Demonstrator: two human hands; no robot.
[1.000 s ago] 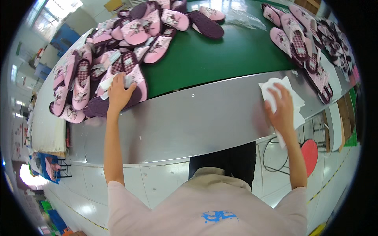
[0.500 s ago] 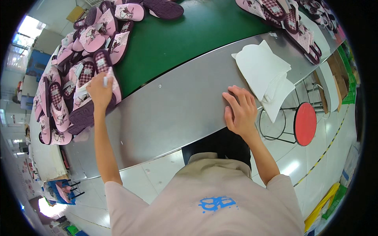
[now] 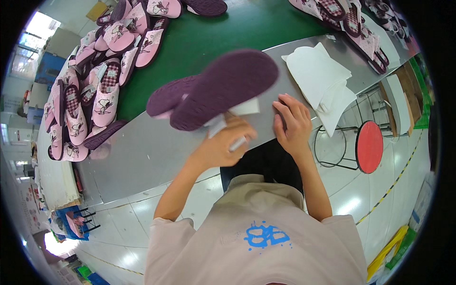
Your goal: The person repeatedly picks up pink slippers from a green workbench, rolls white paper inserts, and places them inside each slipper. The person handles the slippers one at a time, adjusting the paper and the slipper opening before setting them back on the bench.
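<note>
My left hand [image 3: 225,142] is closed at the lower side of a pair of slippers [image 3: 228,85], held over the metal table edge with purple soles turned up. A white card or tag [image 3: 247,107] shows beneath them, and a small white item [image 3: 237,143] sticks out between my fingers; its kind is unclear. The slippers' uppers are mostly hidden. My right hand [image 3: 293,123] lies on the metal surface, fingers apart and slightly bent, holding nothing. Just beyond it is a stack of white cut-out sheets [image 3: 320,76].
Many pink slippers [image 3: 104,102] with checked insoles are heaped at the left. More slippers [image 3: 351,26] lie at the far right. The table has a green top [image 3: 199,42] and a grey metal strip [image 3: 142,156]. A red round stool [image 3: 369,147] stands at the right.
My left hand has lifted a pair of slippers from the left heap and brought it right, toward my middle, soles up. The right hand has barely moved.
</note>
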